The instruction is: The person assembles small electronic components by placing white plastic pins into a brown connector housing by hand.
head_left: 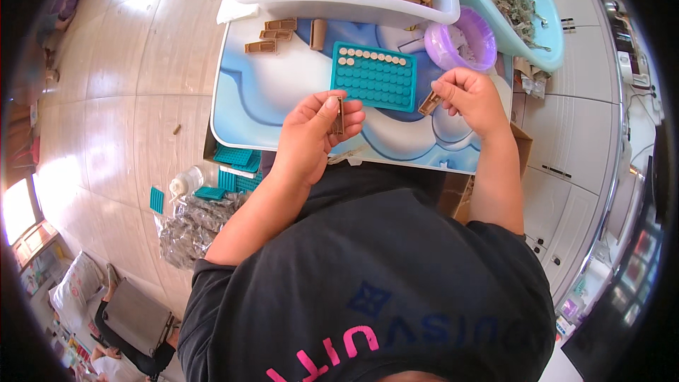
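Observation:
My left hand [311,124] is closed around a narrow brown plastic shell [340,114], its hollow side facing up under my thumb. Between the thumb and fingers of my right hand [468,99] is another brown plastic shell [427,105], tilted, with its open side showing. Just beyond both hands lies a teal tray [375,93] with rows of round cups. Small cream-coloured discs [373,55] sit in its far row, and a couple more begin the second. Several loose brown shells [276,34] rest on the table's far left, beside an upright-lying one [318,34].
At the table's far edge stands a white bin [346,10] heaped with brown shells. A purple basket [481,42] and a turquoise tub [548,35] of greyish metal parts stand at the right. Left of the blue-white table [247,110], teal trays [237,158] and a plastic bag [198,226] lie lower down.

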